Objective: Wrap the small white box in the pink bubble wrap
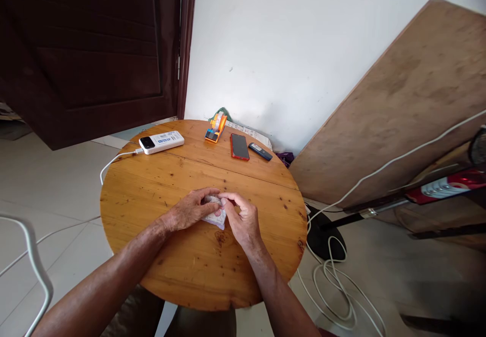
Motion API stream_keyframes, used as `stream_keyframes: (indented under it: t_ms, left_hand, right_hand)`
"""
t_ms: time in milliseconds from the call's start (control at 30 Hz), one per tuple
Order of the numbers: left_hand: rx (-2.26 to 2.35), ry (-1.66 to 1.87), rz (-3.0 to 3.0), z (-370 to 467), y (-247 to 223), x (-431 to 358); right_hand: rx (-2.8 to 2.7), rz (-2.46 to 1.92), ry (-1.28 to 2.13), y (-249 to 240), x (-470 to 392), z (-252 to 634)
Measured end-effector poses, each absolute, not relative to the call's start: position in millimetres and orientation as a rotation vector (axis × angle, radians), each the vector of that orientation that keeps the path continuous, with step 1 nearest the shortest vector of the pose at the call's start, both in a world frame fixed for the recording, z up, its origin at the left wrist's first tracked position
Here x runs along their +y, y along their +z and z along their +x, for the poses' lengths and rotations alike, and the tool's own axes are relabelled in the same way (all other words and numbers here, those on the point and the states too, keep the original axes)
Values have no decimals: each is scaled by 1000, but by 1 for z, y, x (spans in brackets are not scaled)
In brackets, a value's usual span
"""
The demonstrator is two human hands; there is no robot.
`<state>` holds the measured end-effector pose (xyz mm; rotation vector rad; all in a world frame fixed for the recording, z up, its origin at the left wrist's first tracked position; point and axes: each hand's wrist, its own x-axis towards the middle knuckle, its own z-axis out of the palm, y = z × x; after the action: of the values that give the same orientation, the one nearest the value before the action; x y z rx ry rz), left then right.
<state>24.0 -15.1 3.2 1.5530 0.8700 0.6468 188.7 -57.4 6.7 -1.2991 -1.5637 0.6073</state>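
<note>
Near the middle of the round wooden table [152, 185], a small whitish, lavender-edged packet [215, 219] lies between my two hands. My left hand [193, 208] is wrapped over its left side, with thumb and fingers closed on it. From the right, my right hand [243, 218] pinches at its upper right corner, fingertips touching the left hand's fingers. Both hands rest just above the tabletop. The fingers hide much of the packet, and its print is too small to read.
Toward the back stand a white power bank [163, 142] with a cable, an orange tape dispenser [215, 127], a red-edged phone [239, 146] and a dark blue device [260, 151]. A brown board [395, 99] leans right; cables [341, 281] coil on the floor.
</note>
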Motion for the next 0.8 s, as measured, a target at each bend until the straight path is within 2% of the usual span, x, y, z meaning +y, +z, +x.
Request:
stream_keyframes:
  t_ms: [200,800]
  left_hand:
    - [890,643,1578,20,3,-13]
    - [899,690,1476,20,10,-12]
  right_hand:
    - [-1722,-1278,396,3,-59,189]
    - [-1921,-1134,256,3,-62,195]
